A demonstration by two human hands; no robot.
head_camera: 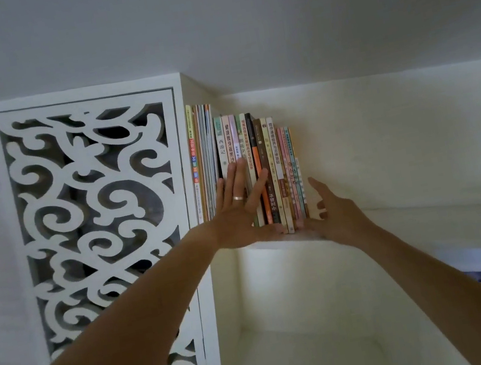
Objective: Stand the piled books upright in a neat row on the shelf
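books stand upright, spines out, on shelf.

The books stand in a row on the shelf, pushed to its left end beside the carved panel. The left hand lies flat on their fronts, and the right hand is at the row's right end.

Left hand covering lower spines of books | right hand hiding the row's end foot | smaller spine titles blurring | both forearms running off the bottom edge
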